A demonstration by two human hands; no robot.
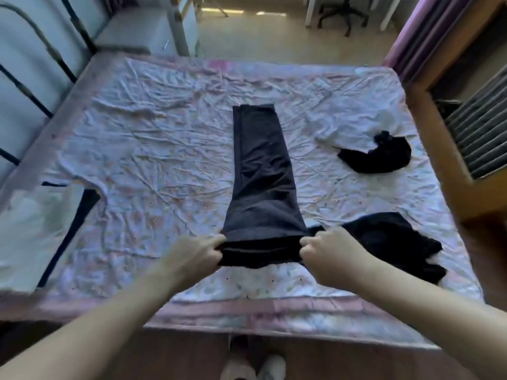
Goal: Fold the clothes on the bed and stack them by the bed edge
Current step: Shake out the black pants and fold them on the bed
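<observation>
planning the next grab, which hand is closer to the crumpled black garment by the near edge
Right. The right hand grips the trousers corner beside the crumpled black garment; the left hand is across the trousers.

Bed (192, 86) under trousers (260, 171), dark clothes (389, 237)

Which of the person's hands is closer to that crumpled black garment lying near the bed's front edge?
Right. The right hand sits just beside the crumpled black garment; the left hand is farther, across the dark trousers.
</observation>
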